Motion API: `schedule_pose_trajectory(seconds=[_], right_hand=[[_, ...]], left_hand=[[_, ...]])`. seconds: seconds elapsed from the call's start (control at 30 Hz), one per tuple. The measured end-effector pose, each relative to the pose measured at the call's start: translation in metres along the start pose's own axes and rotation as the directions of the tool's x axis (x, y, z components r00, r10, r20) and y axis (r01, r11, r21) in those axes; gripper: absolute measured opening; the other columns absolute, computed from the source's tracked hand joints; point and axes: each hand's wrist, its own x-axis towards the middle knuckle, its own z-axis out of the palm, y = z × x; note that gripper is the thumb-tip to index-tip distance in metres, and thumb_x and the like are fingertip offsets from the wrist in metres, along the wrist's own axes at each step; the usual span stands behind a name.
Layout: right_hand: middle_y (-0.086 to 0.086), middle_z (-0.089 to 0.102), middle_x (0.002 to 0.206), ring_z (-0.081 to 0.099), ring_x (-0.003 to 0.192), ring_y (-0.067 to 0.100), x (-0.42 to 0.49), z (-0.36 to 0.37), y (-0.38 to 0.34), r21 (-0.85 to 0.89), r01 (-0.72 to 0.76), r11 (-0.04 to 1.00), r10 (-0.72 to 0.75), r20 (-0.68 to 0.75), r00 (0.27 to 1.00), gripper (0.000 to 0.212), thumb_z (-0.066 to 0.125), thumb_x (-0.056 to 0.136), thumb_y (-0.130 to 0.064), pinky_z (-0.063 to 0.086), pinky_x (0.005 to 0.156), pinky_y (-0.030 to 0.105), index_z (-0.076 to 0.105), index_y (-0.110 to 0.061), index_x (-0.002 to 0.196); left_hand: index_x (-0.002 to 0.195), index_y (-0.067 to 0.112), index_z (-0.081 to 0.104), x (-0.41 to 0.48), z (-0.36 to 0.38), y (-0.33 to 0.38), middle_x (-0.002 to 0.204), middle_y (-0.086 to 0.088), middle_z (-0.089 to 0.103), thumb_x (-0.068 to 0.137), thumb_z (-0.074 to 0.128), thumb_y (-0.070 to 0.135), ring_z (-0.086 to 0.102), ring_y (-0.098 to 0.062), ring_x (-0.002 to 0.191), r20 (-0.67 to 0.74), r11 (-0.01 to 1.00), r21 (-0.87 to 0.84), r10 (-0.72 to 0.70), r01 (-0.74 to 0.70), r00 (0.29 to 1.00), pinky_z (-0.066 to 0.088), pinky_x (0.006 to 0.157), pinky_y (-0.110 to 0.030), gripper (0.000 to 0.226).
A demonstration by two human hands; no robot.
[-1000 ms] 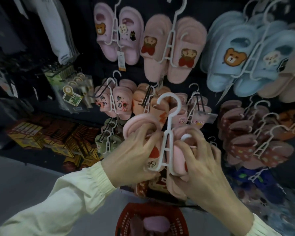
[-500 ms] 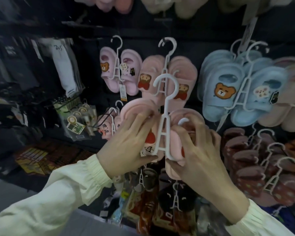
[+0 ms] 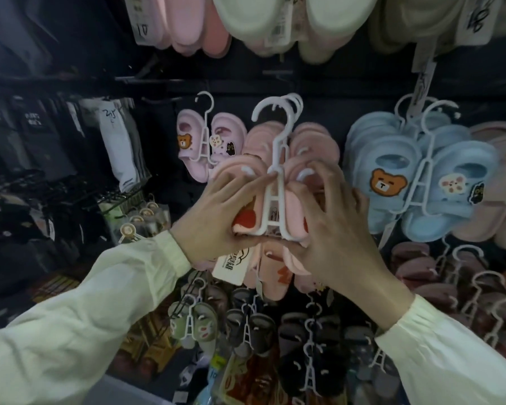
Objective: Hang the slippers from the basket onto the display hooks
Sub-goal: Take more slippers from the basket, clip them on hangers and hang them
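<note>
A pair of pink slippers clipped on a white plastic hanger is raised in front of the display wall. My left hand grips the left slipper and my right hand grips the right one, fingers curled over their tops. The hanger's hook is level with the hooks of the pink pair hanging just behind. Whether it rests on the display hook I cannot tell. A white tag dangles below. The basket is out of view.
Blue bear slippers hang to the right, small lilac ones to the left, pale pairs overhead. Brown slippers and dark pairs hang lower down. Socks and packets fill racks at the left.
Both hands have lifted the pink pair higher, so its hook has come up to the hooks of the hanging pink pair. The view has tilted up and the red basket has dropped out of sight.
</note>
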Motion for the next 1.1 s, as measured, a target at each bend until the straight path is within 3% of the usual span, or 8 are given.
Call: schedule_pose_trajectory(seconds=[0.33,0.6,0.83,1.1], right_hand=[[0.014,0.030,0.147,0.036,0.133,0.036,0.029,0.013,0.003,-0.090,-0.048,0.995,0.046,-0.025,0.999,0.084,0.081,0.069,-0.043,0.037,0.098,0.052,0.040,-0.020,0.138],[0.017,0.033,0.146,0.042,0.125,0.041,0.038,0.040,0.014,-0.133,-0.105,0.986,0.108,0.017,0.994,0.089,0.083,0.067,-0.041,0.038,0.090,0.053,0.038,-0.022,0.141],[0.018,0.033,0.146,0.037,0.128,0.039,0.045,0.056,0.023,-0.169,-0.122,0.978,0.124,0.000,0.992,0.088,0.082,0.070,-0.035,0.034,0.085,0.047,0.034,-0.024,0.143],[0.018,0.033,0.147,0.038,0.126,0.040,0.052,0.071,0.026,-0.184,-0.160,0.970,0.162,-0.004,0.987,0.079,0.076,0.074,-0.037,0.037,0.091,0.051,0.039,-0.022,0.143]], left_hand=[[0.154,0.017,0.031,0.021,0.019,-0.036,0.139,0.000,0.050,0.077,0.074,0.060,0.051,-0.031,0.112,0.028,0.996,0.090,-0.024,0.021,0.999,0.043,0.094,-0.052,0.098],[0.153,0.021,0.032,0.027,0.045,-0.049,0.141,0.002,0.048,0.075,0.077,0.057,0.050,-0.030,0.110,0.031,0.990,0.141,-0.023,0.019,0.999,0.042,0.091,-0.047,0.097],[0.152,0.014,0.034,0.036,0.070,-0.062,0.144,-0.014,0.039,0.074,0.078,0.056,0.047,-0.035,0.124,-0.025,0.993,0.100,-0.060,0.062,0.998,0.039,0.102,-0.053,0.099],[0.154,0.012,0.031,0.043,0.084,-0.068,0.147,-0.015,0.034,0.081,0.068,0.063,0.043,-0.034,0.125,-0.040,0.985,0.133,-0.109,0.114,0.993,0.041,0.096,-0.048,0.097]])
